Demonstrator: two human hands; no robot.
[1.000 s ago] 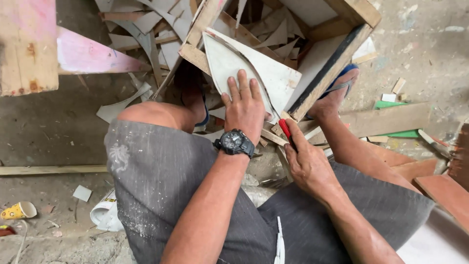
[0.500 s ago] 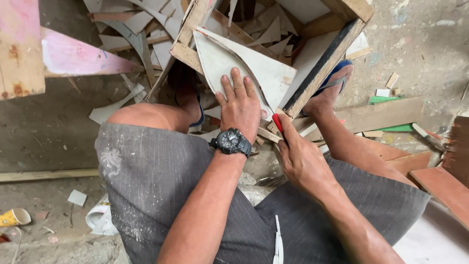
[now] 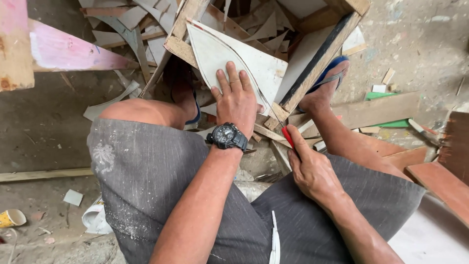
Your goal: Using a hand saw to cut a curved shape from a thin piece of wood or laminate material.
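I count two hands in the head view. My left hand lies flat with the fingers spread, palm pressing down on one white leaf-shaped sheet; it grips nothing, only bears on the sheet's near end. My right hand is curled tight around one red-handled tool, of which only a short red stretch shows above the fingers; its tip is hidden, so I cannot tell what kind of blade it has.

The sheet is thin, pale and pointed, with a curved dark line traced along its left edge and a straight one along its right. It rests tilted on the near rail of one rough wooden frame, its point toward the frame's far left corner and its broad end at the near right corner, just beside the dark-edged side rail.

There is one black wristwatch on the left wrist. Two feet show: the right one in a blue sandal against the frame's right rail, the left partly hidden below the frame's near left corner. Many white offcuts, too many to count, are heaped inside and behind the frame. On the concrete floor lie one pink board at the left edge, one crushed paper cup near the lower left corner, and a few reddish planks at the right edge.
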